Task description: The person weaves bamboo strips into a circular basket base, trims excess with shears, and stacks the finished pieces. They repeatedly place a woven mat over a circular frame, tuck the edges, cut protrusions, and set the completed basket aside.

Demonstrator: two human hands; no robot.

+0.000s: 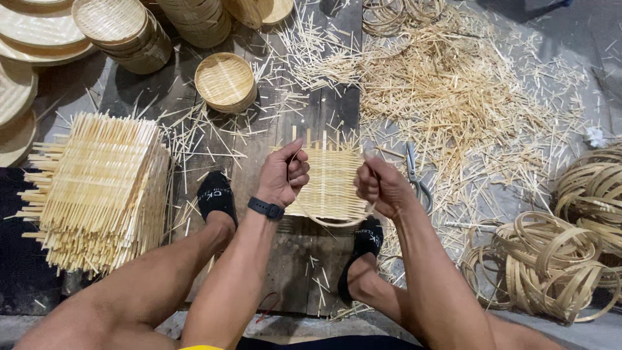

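Both hands grip one pale woven bamboo mat point(332, 183) set in a thin bamboo hoop, above the dark wooden floorboards point(295, 259) — left hand point(283, 175) curled on its left edge, right hand point(381, 188) fisted on its right. Loose slat ends could slip the hoop if the squeeze goes uneven. Beyond the mat's top-left corner sits a small round woven bamboo basket point(225, 82), nothing inside; steel scissors point(416, 178) lie just right.

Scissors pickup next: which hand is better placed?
Likely right. The scissors lie on the floor just beside the right hand. The left hand is across the woven bamboo mat, which both hands grip.
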